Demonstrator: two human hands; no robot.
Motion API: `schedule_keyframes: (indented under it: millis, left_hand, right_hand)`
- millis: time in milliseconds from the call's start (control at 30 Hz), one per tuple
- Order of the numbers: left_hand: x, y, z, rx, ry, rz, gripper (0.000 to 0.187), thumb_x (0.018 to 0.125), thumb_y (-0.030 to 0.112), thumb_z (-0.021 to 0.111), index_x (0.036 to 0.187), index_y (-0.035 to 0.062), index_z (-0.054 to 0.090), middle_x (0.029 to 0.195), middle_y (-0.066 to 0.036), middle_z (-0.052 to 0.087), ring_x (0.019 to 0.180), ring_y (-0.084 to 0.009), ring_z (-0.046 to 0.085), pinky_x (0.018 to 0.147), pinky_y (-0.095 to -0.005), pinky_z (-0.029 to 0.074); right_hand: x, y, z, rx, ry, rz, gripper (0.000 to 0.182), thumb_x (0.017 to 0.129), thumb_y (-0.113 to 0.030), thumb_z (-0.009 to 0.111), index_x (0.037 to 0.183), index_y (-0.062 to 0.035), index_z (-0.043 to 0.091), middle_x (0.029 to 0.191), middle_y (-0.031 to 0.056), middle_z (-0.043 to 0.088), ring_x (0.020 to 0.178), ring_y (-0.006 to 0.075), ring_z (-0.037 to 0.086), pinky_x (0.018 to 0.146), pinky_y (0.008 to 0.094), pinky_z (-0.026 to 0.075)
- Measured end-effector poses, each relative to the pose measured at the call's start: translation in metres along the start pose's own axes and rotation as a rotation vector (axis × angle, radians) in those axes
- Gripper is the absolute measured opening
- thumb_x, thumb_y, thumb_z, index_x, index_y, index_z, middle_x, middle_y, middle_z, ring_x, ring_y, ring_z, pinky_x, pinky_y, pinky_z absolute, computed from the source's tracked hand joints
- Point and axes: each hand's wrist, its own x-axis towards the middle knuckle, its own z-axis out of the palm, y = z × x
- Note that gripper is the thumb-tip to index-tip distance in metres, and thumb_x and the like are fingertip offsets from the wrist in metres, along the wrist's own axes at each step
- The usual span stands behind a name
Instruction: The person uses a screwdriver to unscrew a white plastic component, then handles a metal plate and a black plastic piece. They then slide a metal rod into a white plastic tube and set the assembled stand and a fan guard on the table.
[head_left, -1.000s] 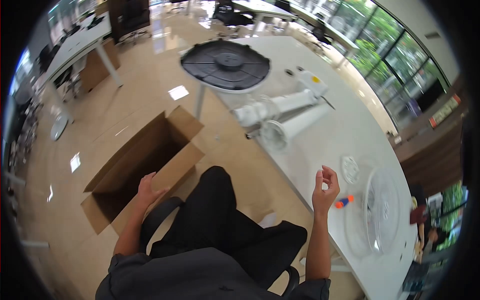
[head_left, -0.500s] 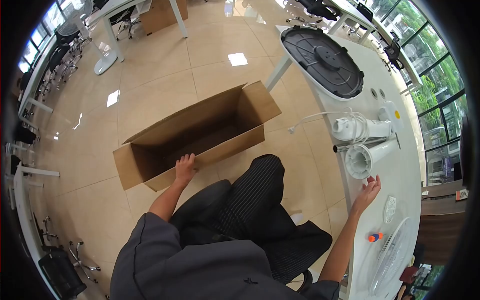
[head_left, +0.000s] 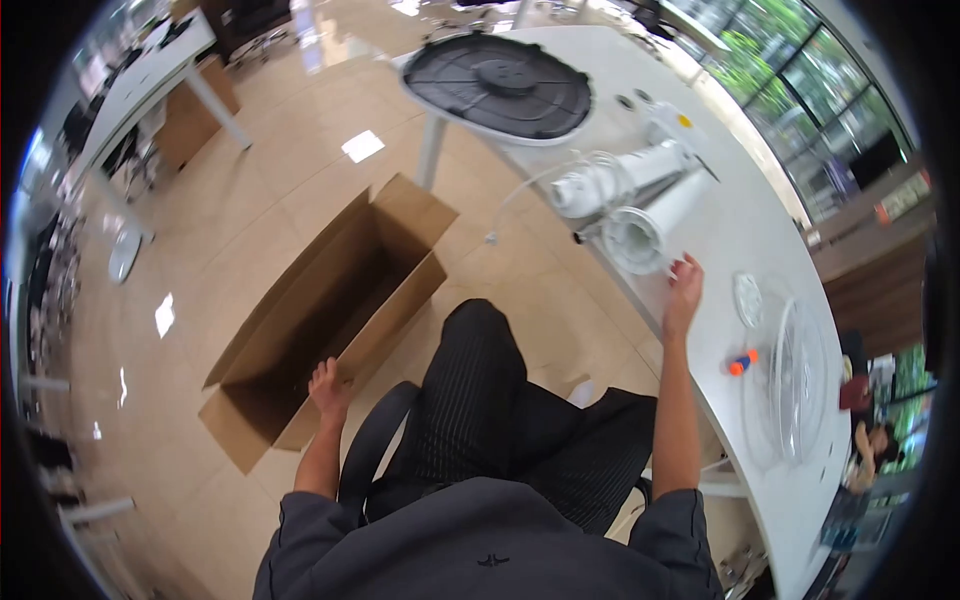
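My left hand [head_left: 328, 388] is at the near rim of an open, long cardboard box [head_left: 395, 310] on the floor, its fingers hooked over the edge. Only the shaded inside of the box shows. Over the white table at my right, my right hand [head_left: 684, 288] has its fingers apart and holds nothing. Just beyond its fingertips lies a wide white tube [head_left: 640, 240] with its ribbed open end towards me. Beside that tube rests a white cylindrical part [head_left: 615, 180] with a cord wound about it; the plug hangs off the table edge.
A black oval base [head_left: 500, 85] lies at the table's far end. Nearer me on the white table [head_left: 710, 370] are a slotted white piece [head_left: 747, 300], an orange-and-blue item [head_left: 742, 362] and a clear round fan grille [head_left: 797, 380]. Another person [head_left: 872, 450] is at far right.
The view has turned to the right, so the box and table appear further left. My left hand stays on the box rim; my right hand stays near the tube, with nothing taken.
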Motion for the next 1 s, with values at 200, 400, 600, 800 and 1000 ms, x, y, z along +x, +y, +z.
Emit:
schedule_keyframes:
  millis: [200,400,600,800,1000]
  left_hand:
    - [0.002,0.024,-0.048,-0.101,-0.253,-0.031,0.087,0.052,0.026,0.093,0.126,0.0106,0.050,0.112,-0.016,0.060,0.109,-0.0371,0.058,0.089,-0.0489,0.049]
    - [0.042,0.046,-0.073,-0.041,-0.588,-0.079,0.102,0.059,0.029,0.094,0.143,0.0061,0.040,0.126,-0.025,0.058,0.121,-0.0394,0.054,0.102,-0.0476,0.045]
    - [0.072,0.208,-0.168,-0.670,-0.341,0.283,0.064,0.078,0.022,0.083,0.130,-0.0031,0.055,0.123,-0.021,0.062,0.110,-0.0341,0.062,0.093,-0.0409,0.051]
    - [0.115,0.386,-0.192,-1.104,-0.318,0.473,0.051,0.085,0.017,0.076,0.129,-0.0012,0.057,0.118,-0.018,0.066,0.103,-0.0230,0.065,0.082,-0.0332,0.054]
    - [0.121,0.452,-0.200,-0.874,-0.227,0.452,0.051,0.081,0.020,0.079,0.124,0.0013,0.059,0.110,-0.020,0.065,0.095,-0.0244,0.066,0.074,-0.0342,0.053]
  right_hand:
    - [-0.005,-0.005,-0.012,0.193,0.026,0.088,0.042,0.104,-0.035,0.048,0.126,0.0006,0.055,0.103,0.0085,0.063,0.097,0.0151,0.060,0.088,0.0289,0.047]
    - [-0.021,-0.006,-0.035,0.512,0.041,0.222,0.049,0.106,-0.040,0.042,0.128,0.0028,0.052,0.107,0.0111,0.062,0.102,0.0200,0.061,0.091,0.0336,0.049]
    - [-0.070,-0.030,-0.067,0.563,0.032,0.246,0.043,0.104,-0.035,0.047,0.124,0.0024,0.054,0.104,0.0091,0.063,0.099,0.0170,0.061,0.088,0.0309,0.048]
    - [-0.096,-0.068,-0.059,0.276,-0.026,0.115,0.054,0.088,-0.032,0.073,0.129,-0.0036,0.052,0.107,0.0089,0.062,0.098,0.0168,0.061,0.088,0.0325,0.049]
    - [-0.027,-0.097,0.013,-0.214,-0.016,-0.170,0.071,0.079,-0.030,0.080,0.137,-0.0072,0.048,0.113,0.0173,0.061,0.098,0.0317,0.064,0.083,0.0409,0.052]
